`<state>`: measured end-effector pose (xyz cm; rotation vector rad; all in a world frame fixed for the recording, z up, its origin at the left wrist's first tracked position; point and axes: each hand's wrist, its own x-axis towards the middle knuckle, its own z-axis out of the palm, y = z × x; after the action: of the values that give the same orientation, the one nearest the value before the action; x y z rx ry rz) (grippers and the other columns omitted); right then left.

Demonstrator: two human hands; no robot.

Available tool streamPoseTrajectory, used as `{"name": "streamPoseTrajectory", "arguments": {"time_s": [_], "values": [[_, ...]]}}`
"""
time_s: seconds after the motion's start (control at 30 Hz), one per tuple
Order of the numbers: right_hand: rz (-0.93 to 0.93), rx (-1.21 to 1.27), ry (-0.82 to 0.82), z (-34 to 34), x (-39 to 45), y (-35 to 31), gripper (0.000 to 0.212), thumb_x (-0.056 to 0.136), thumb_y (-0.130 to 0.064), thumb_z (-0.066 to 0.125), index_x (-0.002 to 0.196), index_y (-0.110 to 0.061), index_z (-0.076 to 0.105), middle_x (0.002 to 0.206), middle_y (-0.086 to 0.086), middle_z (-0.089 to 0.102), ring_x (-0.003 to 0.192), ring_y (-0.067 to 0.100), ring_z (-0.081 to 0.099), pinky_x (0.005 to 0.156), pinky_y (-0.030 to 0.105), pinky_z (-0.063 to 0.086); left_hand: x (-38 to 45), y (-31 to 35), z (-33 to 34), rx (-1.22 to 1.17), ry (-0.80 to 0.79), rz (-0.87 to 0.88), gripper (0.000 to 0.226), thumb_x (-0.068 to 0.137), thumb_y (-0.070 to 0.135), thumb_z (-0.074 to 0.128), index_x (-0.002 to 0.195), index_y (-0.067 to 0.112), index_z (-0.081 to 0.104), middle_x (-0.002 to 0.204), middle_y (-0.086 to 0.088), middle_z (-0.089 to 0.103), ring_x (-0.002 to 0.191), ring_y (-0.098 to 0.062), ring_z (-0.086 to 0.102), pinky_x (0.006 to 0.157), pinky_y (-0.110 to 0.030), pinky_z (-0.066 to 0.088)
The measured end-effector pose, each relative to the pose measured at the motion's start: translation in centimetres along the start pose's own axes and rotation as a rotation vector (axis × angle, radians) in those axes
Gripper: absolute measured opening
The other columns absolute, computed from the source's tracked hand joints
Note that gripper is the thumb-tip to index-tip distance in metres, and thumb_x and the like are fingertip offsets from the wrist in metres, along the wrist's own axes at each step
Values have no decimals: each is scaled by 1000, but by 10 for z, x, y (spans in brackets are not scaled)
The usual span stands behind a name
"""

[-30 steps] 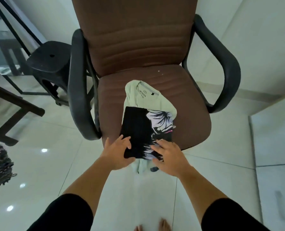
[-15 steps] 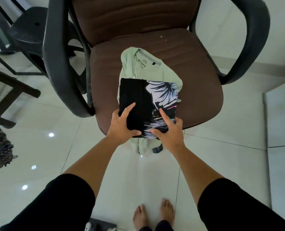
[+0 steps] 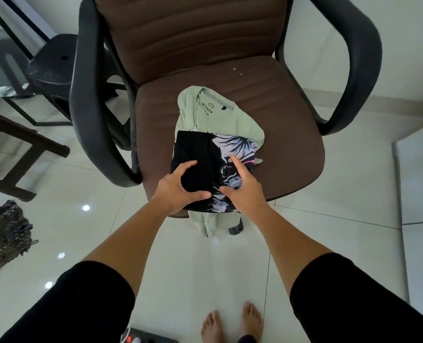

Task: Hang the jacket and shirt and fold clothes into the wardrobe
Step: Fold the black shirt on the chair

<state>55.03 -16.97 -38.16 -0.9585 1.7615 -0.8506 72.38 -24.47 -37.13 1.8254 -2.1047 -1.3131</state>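
A folded black garment with a pale leaf print (image 3: pixel 205 154) lies on top of a light green T-shirt (image 3: pixel 217 117) on the brown seat of an office chair (image 3: pixel 292 149). The green shirt's lower end hangs over the seat's front edge. My left hand (image 3: pixel 178 189) grips the near left part of the black garment, thumb on top. My right hand (image 3: pixel 242 189) holds its near right part, with the index finger stretched out flat on the print.
The chair's black armrests (image 3: pixel 89 115) curve down on both sides of the seat. A black plastic stool (image 3: pixel 49 68) and a dark wooden frame (image 3: pixel 12 154) stand at the left. A dark patterned cloth (image 3: pixel 5 236) lies on the white tiled floor. My bare feet (image 3: pixel 232 323) are below.
My hands slid further onto the folded black garment and closed on its near edge. The camera came closer to the chair, then tilted up slightly.
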Motion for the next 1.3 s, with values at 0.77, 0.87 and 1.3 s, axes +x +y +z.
{"name": "streamPoseTrajectory", "arguments": {"time_s": [0.77, 0.87, 1.3], "values": [[-190, -79, 536, -178, -121, -162, 62, 81, -8, 70, 136, -27, 48, 131, 0, 58, 119, 15, 54, 96, 17, 38, -75, 250, -75, 32, 55, 532, 101, 53, 54, 83, 140, 45, 31, 138, -2, 44, 129, -21, 41, 105, -39, 38], [-129, -58, 687, -201, -172, -156, 62, 81, -8, 69, 136, -29, 48, 127, 2, 60, 113, 17, 58, 95, 23, 44, -102, 284, -53, 71, -31, 641, 99, 55, 53, 83, 140, 43, 32, 136, -1, 46, 127, -21, 43, 103, -36, 38], [219, 82, 1324, -261, -455, -54, 62, 82, -10, 68, 137, -29, 47, 132, 1, 55, 119, 16, 52, 93, 17, 39, -304, 393, 137, 241, -540, 1161, 97, 57, 50, 82, 141, 38, 34, 133, -1, 49, 122, -21, 47, 100, -34, 39]]}}
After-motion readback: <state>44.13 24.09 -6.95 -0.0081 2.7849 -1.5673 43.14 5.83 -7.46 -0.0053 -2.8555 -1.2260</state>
